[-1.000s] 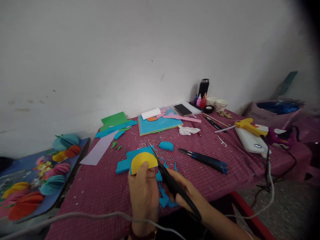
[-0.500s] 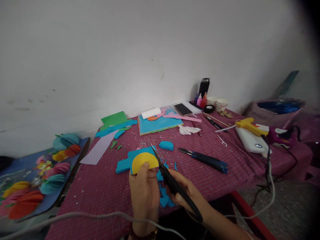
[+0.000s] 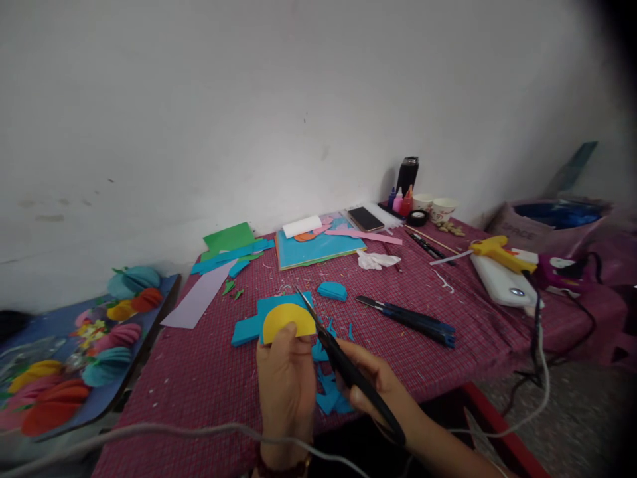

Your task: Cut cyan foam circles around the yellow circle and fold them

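Note:
My left hand (image 3: 286, 372) pinches a yellow half-circle of paper (image 3: 283, 320) with blue paper (image 3: 267, 307) behind it, the thumb lying on the yellow face. In my right hand (image 3: 371, 382) are black-handled scissors (image 3: 343, 362); their blades point up and left, at the right edge of the held paper. Whether the blades are parted I cannot tell. Under and beside my hands lie several blue paper scraps (image 3: 331, 395). A blue half-round paper piece (image 3: 332, 290) rests just beyond the scissor tips.
A utility knife (image 3: 405, 320) lies to the right. Farther back are coloured sheets (image 3: 318, 249), a phone (image 3: 365, 218) and a black bottle (image 3: 408, 174). A yellow glue gun (image 3: 497, 252) rests on a white box (image 3: 505, 282). A pale cable (image 3: 199, 433) crosses in front.
The view has shifted very slightly. Both hands, the paper and the scissors keep nearly the same position.

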Tool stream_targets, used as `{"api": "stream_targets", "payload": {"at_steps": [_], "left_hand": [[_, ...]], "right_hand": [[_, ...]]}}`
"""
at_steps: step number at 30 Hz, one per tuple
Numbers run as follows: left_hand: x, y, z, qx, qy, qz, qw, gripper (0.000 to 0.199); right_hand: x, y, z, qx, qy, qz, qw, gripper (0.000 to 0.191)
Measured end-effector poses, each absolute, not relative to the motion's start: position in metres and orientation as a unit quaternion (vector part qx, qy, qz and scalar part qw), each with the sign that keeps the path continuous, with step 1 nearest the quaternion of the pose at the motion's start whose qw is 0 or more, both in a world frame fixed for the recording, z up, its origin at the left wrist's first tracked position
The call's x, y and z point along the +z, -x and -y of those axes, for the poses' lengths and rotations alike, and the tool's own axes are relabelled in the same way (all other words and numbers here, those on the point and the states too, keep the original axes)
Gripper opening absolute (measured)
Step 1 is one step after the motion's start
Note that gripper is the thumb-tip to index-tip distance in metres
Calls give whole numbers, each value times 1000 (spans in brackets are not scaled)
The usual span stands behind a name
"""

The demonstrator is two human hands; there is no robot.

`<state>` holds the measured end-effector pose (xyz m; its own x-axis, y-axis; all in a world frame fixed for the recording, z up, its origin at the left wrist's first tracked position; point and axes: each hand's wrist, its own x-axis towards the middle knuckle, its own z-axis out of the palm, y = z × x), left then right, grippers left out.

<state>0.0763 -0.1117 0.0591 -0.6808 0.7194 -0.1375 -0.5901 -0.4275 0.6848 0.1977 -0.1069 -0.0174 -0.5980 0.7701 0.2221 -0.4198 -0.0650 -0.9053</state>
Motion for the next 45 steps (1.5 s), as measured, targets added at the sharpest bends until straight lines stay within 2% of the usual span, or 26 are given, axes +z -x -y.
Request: {"api": "stream_targets", "payload": {"at_steps": [23, 32, 45], "left_hand": [[64, -47, 115, 820, -128, -391, 399, 15], [58, -33, 120, 812, -154, -425, 369, 16], [47, -27, 122, 783, -160, -466, 381, 16]], "right_hand": [[-10, -194, 94, 688, 205, 599, 354, 52], [-29, -182, 92, 691, 212, 604, 335, 51], [-3, -183, 95, 747, 176, 559, 314, 55]]}}
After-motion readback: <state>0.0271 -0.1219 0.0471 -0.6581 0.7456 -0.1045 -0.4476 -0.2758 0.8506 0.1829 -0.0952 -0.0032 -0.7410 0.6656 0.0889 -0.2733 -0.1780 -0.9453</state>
